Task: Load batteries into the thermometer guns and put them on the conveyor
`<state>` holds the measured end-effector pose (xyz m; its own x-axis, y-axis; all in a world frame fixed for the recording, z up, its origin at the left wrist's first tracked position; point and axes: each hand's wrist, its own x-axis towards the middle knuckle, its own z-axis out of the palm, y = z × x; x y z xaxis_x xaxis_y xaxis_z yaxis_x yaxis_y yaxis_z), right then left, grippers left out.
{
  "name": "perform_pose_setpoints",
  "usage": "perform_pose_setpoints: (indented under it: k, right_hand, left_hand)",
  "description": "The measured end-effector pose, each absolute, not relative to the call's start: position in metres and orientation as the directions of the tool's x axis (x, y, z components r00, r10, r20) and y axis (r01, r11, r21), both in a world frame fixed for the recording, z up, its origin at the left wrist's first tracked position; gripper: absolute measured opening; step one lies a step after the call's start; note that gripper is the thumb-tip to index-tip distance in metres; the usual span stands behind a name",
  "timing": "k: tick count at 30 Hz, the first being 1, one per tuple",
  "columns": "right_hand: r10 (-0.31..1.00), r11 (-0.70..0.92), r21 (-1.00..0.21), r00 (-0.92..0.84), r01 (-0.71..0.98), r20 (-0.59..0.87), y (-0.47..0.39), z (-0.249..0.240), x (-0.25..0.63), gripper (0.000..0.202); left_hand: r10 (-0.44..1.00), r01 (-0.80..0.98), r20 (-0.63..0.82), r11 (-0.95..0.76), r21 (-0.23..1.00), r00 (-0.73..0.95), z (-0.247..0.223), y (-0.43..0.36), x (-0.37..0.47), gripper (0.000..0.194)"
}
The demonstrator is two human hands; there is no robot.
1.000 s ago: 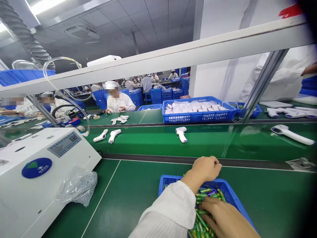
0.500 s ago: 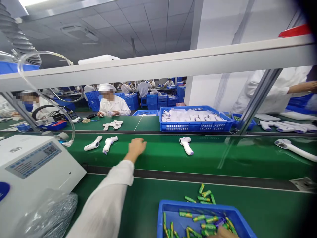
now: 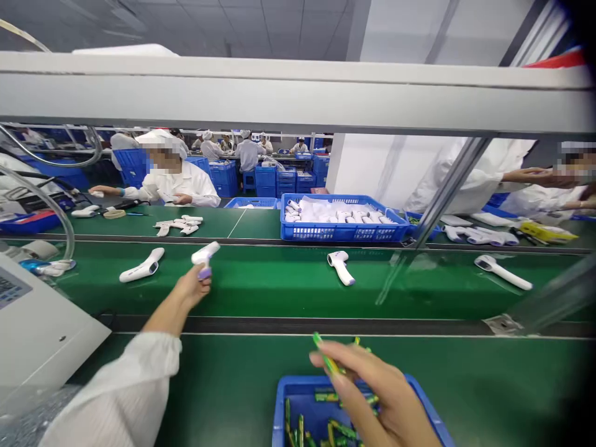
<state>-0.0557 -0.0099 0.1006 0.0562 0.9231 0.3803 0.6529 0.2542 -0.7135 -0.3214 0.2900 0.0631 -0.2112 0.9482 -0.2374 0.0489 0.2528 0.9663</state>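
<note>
My left hand (image 3: 190, 289) is closed around the purple-tipped handle of a white infrared thermometer (image 3: 205, 253), just above the green conveyor belt (image 3: 270, 285). My right hand (image 3: 372, 385) pinches a green and yellow battery (image 3: 328, 357) between thumb and fingers. It hovers over a blue tray (image 3: 280, 403) holding several more such batteries (image 3: 342, 429), partly hidden by the hand. Another white thermometer (image 3: 143, 266) lies on the belt left of my left hand. A third thermometer (image 3: 341, 268) rests on the belt farther right.
A blue basket (image 3: 342, 231) of white thermometers stands behind the belt. Another thermometer (image 3: 503, 272) lies at the belt's right. A white machine (image 3: 41, 341) sits at the left. A grey shelf beam (image 3: 279, 99) crosses overhead. A co-worker (image 3: 172, 174) sits across the line.
My left hand has taken hold of a thermometer and lifted it slightly. My right hand has risen from the tray with a battery. The view has shifted.
</note>
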Motion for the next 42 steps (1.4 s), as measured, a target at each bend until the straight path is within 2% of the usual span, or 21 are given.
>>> perform_pose_setpoints:
  k: [2,3,4,6,7,10,15,19,22,23,25,27,29,31,33,34,36,37,39,42]
  right_hand:
    - [0.815,0.464,-0.673,0.021,0.576,0.579,0.012,0.099,-0.072,0.034]
    - [0.759,0.533,-0.639,0.02,0.554,0.65,0.02,0.095,-0.078,0.034]
    - [0.738,0.567,-0.616,-0.005,0.547,0.674,0.026,0.089,-0.082,0.034]
    - [0.735,0.595,-0.596,-0.066,0.539,0.675,0.03,0.077,-0.086,0.033]
    - [0.743,0.6,-0.597,-0.094,0.533,0.662,0.029,0.071,-0.086,0.032]
    - [0.76,0.614,-0.607,-0.17,0.506,0.627,0.023,0.064,-0.086,0.031]
    - [0.761,0.634,-0.592,-0.267,0.497,0.591,0.022,0.064,-0.089,0.031]
    - [0.756,0.638,-0.584,-0.263,0.502,0.6,0.024,0.063,-0.092,0.029]
    - [0.797,0.573,-0.664,-0.14,0.481,0.587,0.023,0.067,-0.092,0.015]
    - [0.822,0.528,-0.71,-0.07,0.466,0.566,0.022,0.07,-0.091,0.011]
    - [0.874,0.422,-0.793,0.034,0.439,0.484,0.019,0.076,-0.087,0.017]
    - [0.939,0.308,-0.824,-0.014,0.475,0.343,0.017,0.081,-0.083,0.027]
    - [0.975,0.218,-0.746,-0.162,0.629,0.149,0.014,0.081,-0.082,0.033]
    - [0.965,0.197,-0.554,-0.26,0.809,-0.037,0.01,0.075,-0.086,0.028]
    - [0.943,0.217,-0.384,-0.295,0.897,-0.156,0.008,0.068,-0.09,0.018]
    - [0.931,0.228,-0.349,-0.308,0.909,-0.194,0.007,0.066,-0.092,0.013]
    - [0.906,0.259,-0.384,-0.36,0.886,-0.221,0.008,0.064,-0.093,0.007]
    - [0.902,0.272,-0.443,-0.387,0.854,-0.192,0.009,0.065,-0.091,0.006]
    - [0.926,0.281,-0.605,-0.375,0.745,-0.032,0.012,0.069,-0.088,0.005]
    - [0.945,0.318,-0.813,-0.094,0.488,0.314,0.015,0.074,-0.085,0.013]
  left_hand:
    - [0.971,-0.136,-0.235,0.226,0.964,-0.049,0.059,0.236,-0.289,0.017]
    - [0.97,-0.406,-0.219,0.245,0.881,0.11,0.056,0.206,-0.274,0.016]
    - [0.946,-0.592,-0.209,0.318,0.741,0.247,0.052,0.176,-0.261,0.015]
    - [0.915,-0.722,-0.173,0.394,0.569,0.363,0.045,0.125,-0.237,0.02]
    - [0.912,-0.741,-0.172,0.405,0.535,0.373,0.043,0.106,-0.229,0.024]
    - [0.928,-0.756,-0.205,0.373,0.537,0.312,0.041,0.078,-0.216,0.035]
    - [0.922,-0.724,-0.232,0.388,0.571,0.311,0.048,0.075,-0.223,0.035]
    - [0.91,-0.663,-0.246,0.412,0.624,0.334,0.053,0.066,-0.225,0.034]
    - [0.886,-0.652,-0.298,0.464,0.6,0.356,0.057,0.059,-0.222,0.038]
    - [0.885,-0.67,-0.301,0.466,0.578,0.356,0.058,0.058,-0.222,0.04]
    - [0.885,-0.722,-0.284,0.465,0.512,0.368,0.06,0.06,-0.223,0.037]
    - [0.884,-0.774,-0.267,0.466,0.428,0.384,0.06,0.064,-0.225,0.028]
    - [0.881,-0.807,-0.266,0.467,0.36,0.391,0.057,0.067,-0.229,0.019]
    - [0.881,-0.817,-0.266,0.466,0.339,0.392,0.054,0.07,-0.232,0.015]
    - [0.887,-0.812,-0.255,0.458,0.363,0.386,0.051,0.07,-0.233,0.016]
    - [0.892,-0.808,-0.25,0.448,0.383,0.376,0.05,0.07,-0.233,0.017]
    - [0.904,-0.802,-0.25,0.423,0.421,0.346,0.049,0.069,-0.232,0.019]
    - [0.91,-0.801,-0.256,0.41,0.436,0.327,0.048,0.069,-0.231,0.02]
    - [0.917,-0.797,-0.271,0.39,0.462,0.291,0.049,0.068,-0.229,0.022]
    - [0.919,-0.775,-0.3,0.381,0.505,0.256,0.052,0.064,-0.225,0.029]
